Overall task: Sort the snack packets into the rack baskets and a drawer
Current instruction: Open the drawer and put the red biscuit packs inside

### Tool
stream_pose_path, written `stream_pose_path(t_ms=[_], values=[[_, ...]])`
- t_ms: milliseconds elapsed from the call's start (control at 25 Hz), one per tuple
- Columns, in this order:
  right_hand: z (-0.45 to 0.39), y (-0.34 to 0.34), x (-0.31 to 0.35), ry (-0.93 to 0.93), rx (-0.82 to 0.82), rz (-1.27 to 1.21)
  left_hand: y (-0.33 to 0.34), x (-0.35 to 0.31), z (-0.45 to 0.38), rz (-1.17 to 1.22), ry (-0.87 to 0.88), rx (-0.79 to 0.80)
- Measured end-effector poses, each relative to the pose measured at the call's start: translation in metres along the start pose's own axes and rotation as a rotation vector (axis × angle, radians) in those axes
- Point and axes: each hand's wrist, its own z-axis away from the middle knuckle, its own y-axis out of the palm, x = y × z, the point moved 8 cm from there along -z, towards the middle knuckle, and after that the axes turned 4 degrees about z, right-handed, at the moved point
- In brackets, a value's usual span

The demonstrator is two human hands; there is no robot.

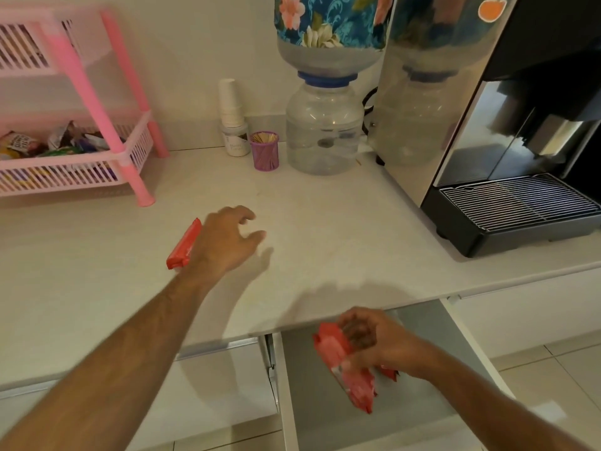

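Note:
A red snack packet (184, 246) lies on the white counter (325, 222), just left of my left hand (227, 239). That hand hovers over the counter with fingers spread and holds nothing. Below the counter edge a drawer (422, 402) stands pulled out. Over it my right hand (374, 340) grips a bunch of red snack packets (344, 362). The pink rack (107, 125) stands at the back left, and its lower basket (65, 177) holds several mixed packets. The upper basket (22, 53) is cut off by the frame edge.
At the back stand a stack of paper cups (231, 102), a purple toothpick holder (264, 150) and a water bottle dispenser (325, 125) with a floral cover. A coffee machine (487, 125) with a drip tray fills the right side. Tiled floor shows beside the drawer.

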Motion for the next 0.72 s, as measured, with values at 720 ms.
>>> stream_pose_path(t_ms=[720], values=[[-0.114,0.022,-0.155,0.414,-0.068,0.889,0.003,0.131,-0.018,-0.359,-0.285,0.093]])
